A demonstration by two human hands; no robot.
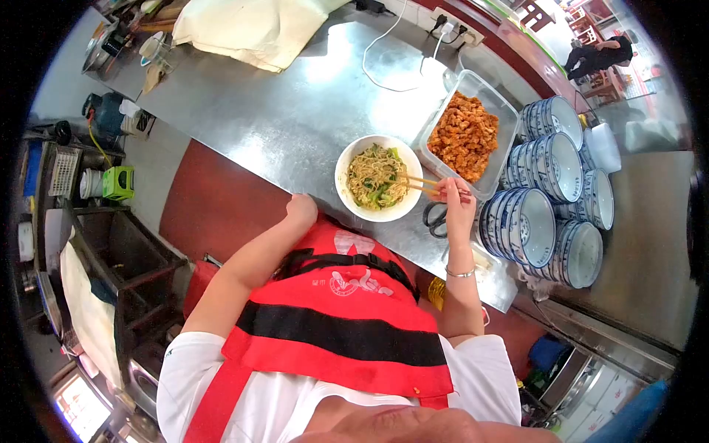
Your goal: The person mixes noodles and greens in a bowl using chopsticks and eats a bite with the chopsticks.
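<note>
My right hand [456, 198] is closed around a pair of wooden chopsticks [421, 181]. Their tips reach into the noodles [375, 176] with green vegetables, which fill a white bowl [344, 193] near the table's front edge. At that same edge, left of the bowl, is my left hand [301, 210]. It looks rounded and its fingers are hidden, so I cannot tell what they do. Just beyond my right hand stands a clear plastic tub [505, 140] of reddish-brown fried pieces [465, 137]. Black-handled scissors [436, 220], partly covered, lie beside my right wrist.
Stacks of blue-and-white bowls [528, 227] stand on the right. A cream cloth [255, 29] covers the far left of the metal table [295, 111]. A white cable [367, 55] runs near the back wall socket [447, 28]. Another person [602, 55] is far off, upper right.
</note>
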